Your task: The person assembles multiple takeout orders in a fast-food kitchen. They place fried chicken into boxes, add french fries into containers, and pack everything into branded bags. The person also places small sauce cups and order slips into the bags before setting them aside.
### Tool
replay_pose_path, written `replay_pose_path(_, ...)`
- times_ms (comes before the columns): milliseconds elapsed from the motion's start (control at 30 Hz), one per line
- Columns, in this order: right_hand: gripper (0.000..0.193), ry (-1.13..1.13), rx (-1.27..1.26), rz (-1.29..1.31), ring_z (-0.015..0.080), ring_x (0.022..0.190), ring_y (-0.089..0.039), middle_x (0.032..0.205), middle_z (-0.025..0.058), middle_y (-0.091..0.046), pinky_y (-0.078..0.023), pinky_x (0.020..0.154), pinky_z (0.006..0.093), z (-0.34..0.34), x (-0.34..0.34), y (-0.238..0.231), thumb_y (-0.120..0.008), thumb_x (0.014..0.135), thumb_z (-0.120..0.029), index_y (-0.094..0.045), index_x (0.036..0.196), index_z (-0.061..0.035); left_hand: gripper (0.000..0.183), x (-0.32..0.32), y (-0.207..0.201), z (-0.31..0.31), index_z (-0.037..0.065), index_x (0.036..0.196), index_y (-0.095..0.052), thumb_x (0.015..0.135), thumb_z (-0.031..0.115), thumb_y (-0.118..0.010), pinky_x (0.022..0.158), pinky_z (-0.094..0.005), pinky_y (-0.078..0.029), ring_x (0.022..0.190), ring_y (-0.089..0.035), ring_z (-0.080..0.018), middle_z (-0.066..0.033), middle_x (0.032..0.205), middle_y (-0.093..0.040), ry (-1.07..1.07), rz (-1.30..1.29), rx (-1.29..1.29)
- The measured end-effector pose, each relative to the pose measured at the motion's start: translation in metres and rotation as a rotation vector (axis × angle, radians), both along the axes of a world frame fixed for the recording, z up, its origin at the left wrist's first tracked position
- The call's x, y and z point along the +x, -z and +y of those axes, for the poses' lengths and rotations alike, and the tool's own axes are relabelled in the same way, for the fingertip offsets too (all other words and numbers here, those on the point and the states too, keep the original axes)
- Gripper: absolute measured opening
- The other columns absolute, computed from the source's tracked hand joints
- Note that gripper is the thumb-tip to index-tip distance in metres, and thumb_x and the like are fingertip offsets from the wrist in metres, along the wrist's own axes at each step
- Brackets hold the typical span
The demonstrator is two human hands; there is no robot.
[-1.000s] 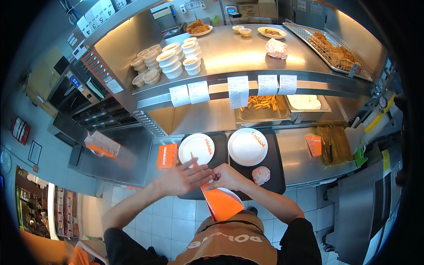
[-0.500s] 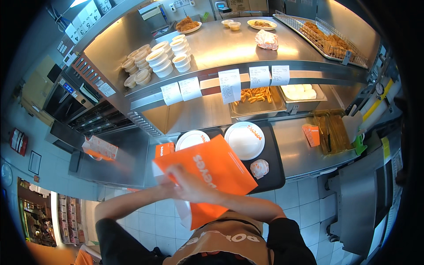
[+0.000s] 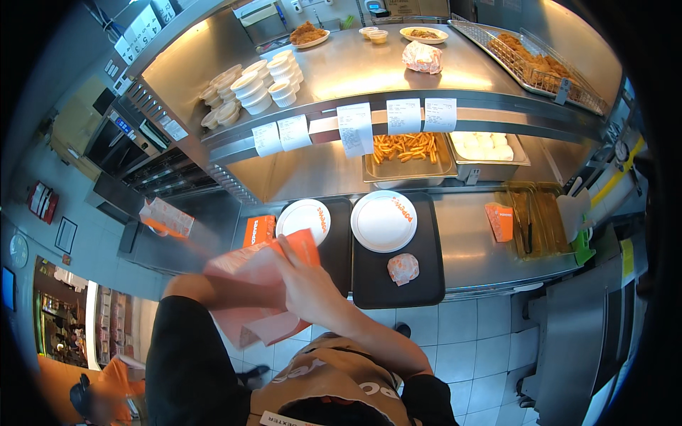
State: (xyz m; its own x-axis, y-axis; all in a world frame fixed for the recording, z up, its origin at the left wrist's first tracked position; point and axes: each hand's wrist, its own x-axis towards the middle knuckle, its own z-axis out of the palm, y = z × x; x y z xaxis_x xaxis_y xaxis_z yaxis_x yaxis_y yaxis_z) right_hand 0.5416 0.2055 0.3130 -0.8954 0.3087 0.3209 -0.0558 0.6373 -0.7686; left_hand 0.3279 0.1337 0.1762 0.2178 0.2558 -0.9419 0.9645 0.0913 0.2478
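Along the steel surface (image 3: 465, 252), two black trays (image 3: 376, 295) lie side by side; near the left one, an orange-and-white paper bag (image 3: 256, 266) is held aloft. Each tray bears a white plate (image 3: 373, 220). The right hand (image 3: 305, 284) grips the bag's edge; the left hand is inside (fingers hidden, so I cannot tell its grasp). A round paper-wrapped parcel (image 3: 403, 269) lies near, on the right tray.

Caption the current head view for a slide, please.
Right hand gripping an orange paper bag, left forearm reaching inside it, near black trays holding white plates.
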Motion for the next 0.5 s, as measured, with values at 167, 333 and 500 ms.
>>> replay_pose_path(167,0.066,0.015,-0.104,-0.039,0.0506,0.076,-0.066,0.155,0.0375,-0.025,-0.056,0.072,0.0509,-0.01,0.043,0.018,-0.06,0.074,0.002,-0.041,0.137,0.0084,0.036,0.008,0.001,0.008,0.01,0.114,-0.064,0.078,0.012,-0.067,0.102,-0.0452,-0.048,0.129,-0.051,-0.0314,-0.014,0.144,-0.045,-0.015,0.017,-0.016)
replay_pose_path(333,0.07,0.006,-0.173,-0.088,0.053,0.081,-0.067,0.154,0.0412,-0.022,-0.057,0.079,0.0528,-0.025,0.058,0.033,-0.06,0.076,-0.001,-0.039,0.141,0.01,0.035,0.017,0.011,0.018,0.01,0.113,-0.065,0.078,0.012,-0.067,0.101,-0.0446,-0.048,0.128,-0.052,-0.0309,-0.0137,0.141,-0.047,-0.019,0.009,-0.009)
replay_pose_path(500,0.076,0.104,-0.208,-0.171,0.0546,0.087,-0.066,0.151,0.0436,-0.024,-0.058,0.079,0.0506,-0.033,0.057,0.047,-0.059,0.077,-0.005,-0.032,0.146,0.0109,0.034,0.024,0.036,0.037,0.01,0.113,-0.065,0.079,0.013,-0.067,0.101,-0.0441,-0.048,0.126,-0.053,-0.0304,-0.0133,0.139,-0.049,0.001,-0.058,0.005)
